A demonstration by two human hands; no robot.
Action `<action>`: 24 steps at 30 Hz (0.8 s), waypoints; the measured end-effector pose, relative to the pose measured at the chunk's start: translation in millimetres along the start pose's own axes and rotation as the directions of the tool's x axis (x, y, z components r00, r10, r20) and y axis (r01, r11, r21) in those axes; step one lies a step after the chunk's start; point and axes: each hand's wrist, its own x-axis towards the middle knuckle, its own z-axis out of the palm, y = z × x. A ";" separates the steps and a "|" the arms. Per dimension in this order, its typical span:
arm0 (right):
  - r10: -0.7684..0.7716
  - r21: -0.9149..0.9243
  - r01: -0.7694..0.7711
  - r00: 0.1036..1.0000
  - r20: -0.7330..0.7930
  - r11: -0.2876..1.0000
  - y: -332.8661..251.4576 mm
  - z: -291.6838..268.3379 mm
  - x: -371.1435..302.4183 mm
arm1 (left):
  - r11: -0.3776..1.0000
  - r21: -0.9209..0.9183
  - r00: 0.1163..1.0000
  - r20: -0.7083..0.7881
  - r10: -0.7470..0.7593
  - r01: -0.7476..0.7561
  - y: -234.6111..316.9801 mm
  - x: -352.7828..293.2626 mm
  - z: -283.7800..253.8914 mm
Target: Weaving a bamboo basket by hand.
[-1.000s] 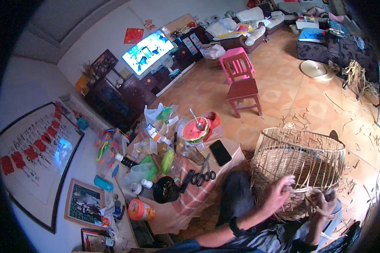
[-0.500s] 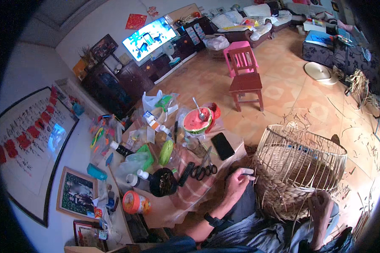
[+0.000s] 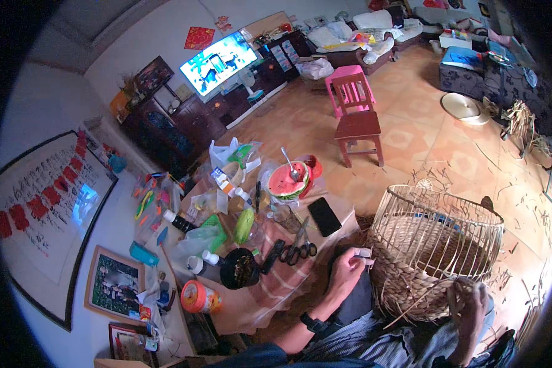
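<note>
A half-woven basket [image 3: 405, 276] rests on my lap, its lower wall plaited from flat tan strands and its upper part bare thin stakes under a rim. My left hand [image 3: 346, 270] is beside the basket's left wall, thumb and fingers pinched together; what is between them is too small to name. At the front right of the wall is my right hand [image 3: 471, 303], its fingers curled in against the weave. One loose strand [image 3: 414, 302] slants down across the basket's front from near those fingers. Whatever the right fingertips hold is hidden.
The cloth-covered table [image 3: 276, 306] at left bears scissors [image 3: 300, 248], a phone [image 3: 324, 216], a cut watermelon [image 3: 285, 181] with a spoon, a dark bowl [image 3: 239, 268] and an orange-lidded jar [image 3: 196, 297]. A wooden chair [image 3: 357, 124] stands ahead. Plant scraps litter the floor at right.
A loose strand now slants over the basket's front. My left fingers have shifted slightly and turned beside the wall. My right hand remains at the basket's right, a little lower. The view has tilted slightly.
</note>
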 end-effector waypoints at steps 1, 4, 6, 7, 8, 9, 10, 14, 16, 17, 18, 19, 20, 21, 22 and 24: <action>-0.032 -0.226 0.059 0.992 0.122 0.972 0.0 -2.1 2.7 | 1.000 0.005 1.000 0.012 -0.024 0.024 0.7 0.3 2.1; -0.072 -0.641 0.298 0.932 0.354 0.708 -30.2 40.3 -17.0 | 1.000 -0.019 1.000 0.022 0.009 -0.008 -10.3 1.8 6.8; -0.116 -0.659 0.344 0.924 0.364 0.669 -37.3 42.2 -15.8 | 0.999 -0.032 0.999 0.020 0.029 -0.028 -11.0 3.6 12.4; 0.012 -0.534 0.126 0.969 0.247 0.836 -18.3 8.2 7.3 | 0.998 -0.050 0.999 0.029 0.045 -0.043 -9.1 4.1 16.8; 0.164 -0.357 -0.099 0.974 0.157 0.929 3.9 -26.5 27.3 | 0.998 -0.054 0.998 0.036 0.047 -0.045 -6.9 4.6 20.0; 0.091 -0.764 0.086 0.978 0.186 0.640 -31.7 -6.6 16.3 | 0.998 -0.042 0.999 0.024 0.038 -0.037 -3.0 2.9 17.3; 0.042 -0.396 -0.045 0.999 -0.014 0.917 -26.2 -17.0 11.4 | 0.998 -0.054 0.999 0.031 0.036 -0.034 -0.5 2.6 19.5; 0.110 -0.027 -0.107 0.979 0.170 0.994 15.2 -76.2 36.6 | 0.998 -0.056 0.999 0.028 0.023 -0.021 -6.7 4.6 17.9; -0.180 -0.376 0.163 0.984 -0.011 0.912 74.3 -97.4 51.9 | 0.997 -0.055 0.998 0.040 0.052 -0.050 -15.3 8.7 22.5; -0.194 -0.454 0.277 0.956 0.222 0.847 74.3 -79.5 48.2 | 0.998 -0.043 0.998 0.028 0.047 -0.046 -16.0 7.6 17.0; -0.184 -0.501 0.409 0.880 0.438 0.762 60.1 -53.8 37.1 | 0.999 -0.025 0.999 0.023 0.042 -0.042 -16.6 8.0 15.1; -0.152 -0.559 0.371 0.905 0.399 0.742 49.6 -46.2 29.7 | 0.999 -0.008 0.999 0.019 0.037 -0.037 -17.1 8.5 14.0; -0.151 -0.560 0.373 0.903 0.402 0.740 41.1 -55.2 33.7 | 0.999 -0.011 0.999 0.016 0.037 -0.037 -13.6 8.6 15.2; -0.084 -0.572 0.152 0.986 0.144 0.806 33.0 -70.4 44.1 | 0.999 -0.012 0.999 0.012 0.037 -0.037 -10.1 8.2 17.3; 0.003 -0.520 -0.071 0.992 -0.130 0.851 25.2 -89.3 50.7 | 0.999 -0.015 0.999 0.019 0.036 -0.036 -8.1 8.3 21.4; 0.039 -0.060 -0.043 0.997 -0.065 0.997 -4.7 -65.8 35.7 | 1.000 -0.007 1.000 0.015 0.028 -0.028 -10.5 8.4 16.1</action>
